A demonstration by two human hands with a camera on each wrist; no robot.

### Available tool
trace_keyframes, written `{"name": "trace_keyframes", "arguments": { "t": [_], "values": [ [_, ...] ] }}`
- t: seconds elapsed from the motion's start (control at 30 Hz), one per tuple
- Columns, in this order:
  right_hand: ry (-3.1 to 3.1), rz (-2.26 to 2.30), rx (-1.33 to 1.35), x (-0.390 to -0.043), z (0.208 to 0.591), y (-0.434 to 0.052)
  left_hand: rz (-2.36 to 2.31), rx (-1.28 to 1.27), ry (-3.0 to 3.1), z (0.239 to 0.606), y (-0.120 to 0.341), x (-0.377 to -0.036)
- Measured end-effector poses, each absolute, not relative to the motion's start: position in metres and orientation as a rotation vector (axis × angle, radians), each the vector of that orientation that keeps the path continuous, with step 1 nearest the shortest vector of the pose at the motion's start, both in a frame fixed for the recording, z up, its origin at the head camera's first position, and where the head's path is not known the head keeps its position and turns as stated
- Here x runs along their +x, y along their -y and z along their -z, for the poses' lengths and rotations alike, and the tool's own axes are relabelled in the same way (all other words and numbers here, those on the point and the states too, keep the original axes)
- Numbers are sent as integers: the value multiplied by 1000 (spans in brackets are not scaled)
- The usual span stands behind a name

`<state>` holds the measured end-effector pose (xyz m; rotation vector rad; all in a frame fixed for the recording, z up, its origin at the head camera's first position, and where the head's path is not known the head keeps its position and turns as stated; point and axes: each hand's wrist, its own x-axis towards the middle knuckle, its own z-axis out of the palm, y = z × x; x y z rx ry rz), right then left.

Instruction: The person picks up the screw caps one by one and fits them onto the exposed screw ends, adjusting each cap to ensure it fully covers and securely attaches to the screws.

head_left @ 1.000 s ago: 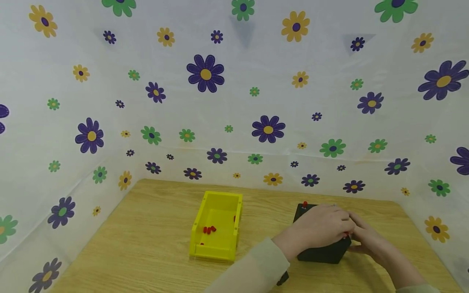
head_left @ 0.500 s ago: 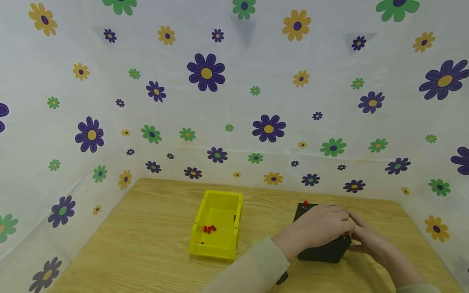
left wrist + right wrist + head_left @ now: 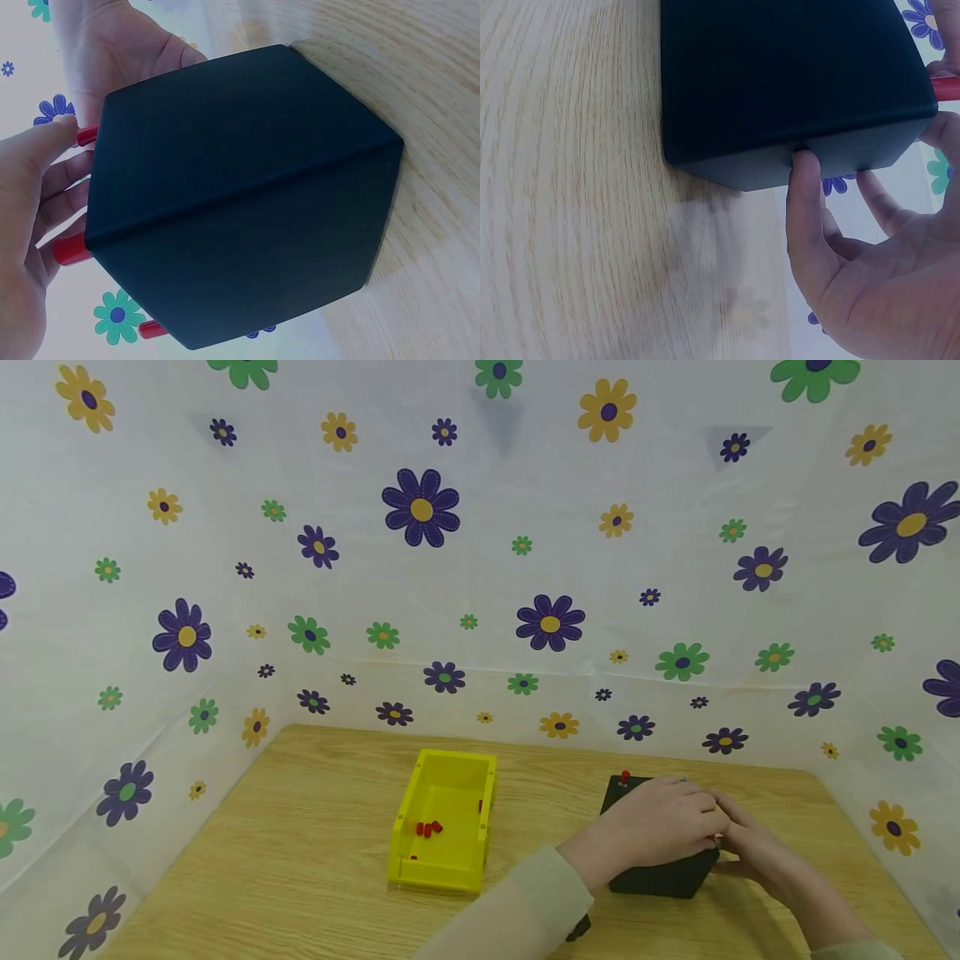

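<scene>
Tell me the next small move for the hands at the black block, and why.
Probably pull the red peg free with the left hand while the right hand steadies the black block: both hands meet at that peg, and loose red pegs lie in the yellow bin.

table (image 3: 315, 860) – pale wood grain, smooth | black box (image 3: 240, 202) – matt plastic | yellow bin (image 3: 444, 852) – glossy plastic

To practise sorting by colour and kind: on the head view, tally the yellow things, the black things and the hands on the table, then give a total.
yellow tray: 1
black block: 1
hands: 2, left hand and right hand
Total: 4
The red pegs are too small to count.
</scene>
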<state>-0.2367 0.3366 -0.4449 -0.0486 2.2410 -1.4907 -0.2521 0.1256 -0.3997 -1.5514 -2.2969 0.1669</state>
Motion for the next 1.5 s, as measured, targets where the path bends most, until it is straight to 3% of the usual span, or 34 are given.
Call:
{"name": "trace_keyframes", "arguments": {
  "t": [1.5],
  "values": [
    [-2203,1544,24,-236,444,-333,-186,-1608,2245,382,-86,-256]
  ]
}}
